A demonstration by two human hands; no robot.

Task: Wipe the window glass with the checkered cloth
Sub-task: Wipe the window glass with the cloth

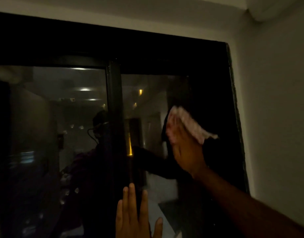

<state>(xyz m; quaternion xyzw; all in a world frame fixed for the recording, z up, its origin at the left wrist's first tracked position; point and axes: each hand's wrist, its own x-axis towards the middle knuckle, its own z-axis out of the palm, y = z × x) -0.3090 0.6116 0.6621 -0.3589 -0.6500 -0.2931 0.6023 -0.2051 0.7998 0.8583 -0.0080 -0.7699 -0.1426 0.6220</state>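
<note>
The right hand (pixel 185 152), fingers flat, presses the pale pink, seemingly checkered cloth (pixel 190 124) high on the dark window glass (pixel 147 100); most pane lies left and below, toward the spread left hand (pixel 132 215).

A dark room, a pale wall and a black frame

A pale wall (pixel 276 100) stands on the right and meets a pale ceiling (pixel 147 11) at the top. A thick black frame (pixel 113 40) runs under the ceiling, and a dark upright bar (pixel 115 117) goes down its middle. Left of the bar, small white lights (pixel 84 89) shine back dimly. Just right of it glows a thin yellow strip (pixel 130 146).
</note>
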